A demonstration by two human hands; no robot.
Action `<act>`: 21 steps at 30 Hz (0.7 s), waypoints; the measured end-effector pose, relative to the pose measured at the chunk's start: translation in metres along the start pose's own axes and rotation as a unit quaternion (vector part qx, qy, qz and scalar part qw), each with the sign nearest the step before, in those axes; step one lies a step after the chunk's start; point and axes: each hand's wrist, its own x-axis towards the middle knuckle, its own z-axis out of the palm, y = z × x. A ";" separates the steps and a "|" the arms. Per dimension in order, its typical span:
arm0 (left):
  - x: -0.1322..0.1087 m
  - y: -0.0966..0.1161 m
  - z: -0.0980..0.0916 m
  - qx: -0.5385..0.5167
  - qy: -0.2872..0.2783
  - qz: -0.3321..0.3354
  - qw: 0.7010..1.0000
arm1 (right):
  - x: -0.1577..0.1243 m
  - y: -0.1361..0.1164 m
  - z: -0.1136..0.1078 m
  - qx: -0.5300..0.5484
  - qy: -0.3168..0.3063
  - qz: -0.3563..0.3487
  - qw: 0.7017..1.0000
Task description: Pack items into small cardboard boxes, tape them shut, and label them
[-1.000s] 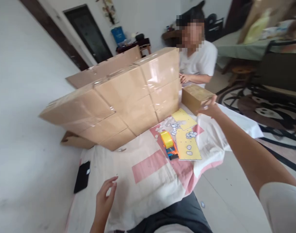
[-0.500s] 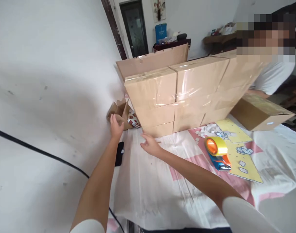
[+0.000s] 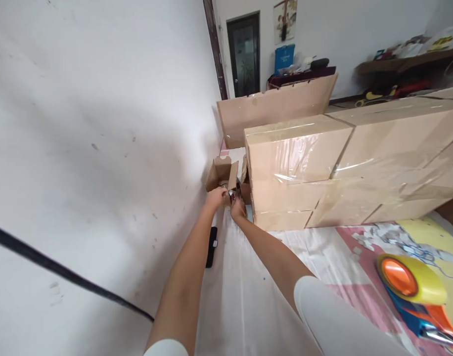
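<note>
A small open cardboard box [image 3: 222,170] stands against the wall, at the left end of the stacked cartons. My left hand [image 3: 215,199] is at its front edge, fingers curled together; what they grip, if anything, is too small to make out. Close beside it, my right hand [image 3: 238,207] is closed around a small dark object with red and white parts [image 3: 232,195], whose kind I cannot tell. An upright cardboard flap [image 3: 233,175] rises just behind the right hand. A black phone-like object [image 3: 211,247] lies on the cloth below my left wrist.
Taped cartons [image 3: 293,173] form a wall along the table, with a cardboard sheet [image 3: 274,109] behind. A tape dispenser with yellow tape [image 3: 430,282] lies at right on the tablecloth [image 3: 245,306]. A black cable [image 3: 70,272] crosses in front of the white wall [image 3: 81,148].
My view has shifted left and closer. My right hand has moved from beside the cartons to the small box, and holds a small dark object. The person at right is out of view.
</note>
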 end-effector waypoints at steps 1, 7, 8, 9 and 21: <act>-0.009 0.005 -0.002 0.003 0.005 0.002 1.000 | -0.007 0.003 0.002 0.011 0.002 -0.001 1.000; -0.132 0.039 -0.011 0.014 0.068 -0.041 0.997 | -0.116 0.033 -0.021 0.097 -0.029 -0.042 0.994; -0.160 0.044 -0.010 0.014 0.078 -0.058 0.995 | -0.142 0.042 -0.032 0.138 -0.039 -0.036 0.989; -0.188 0.047 -0.009 0.014 0.089 -0.079 0.993 | -0.167 0.051 -0.047 0.174 -0.058 -0.024 0.983; -0.358 0.029 0.041 -0.245 0.237 0.035 0.939 | -0.276 0.083 -0.309 -0.003 0.084 0.077 0.993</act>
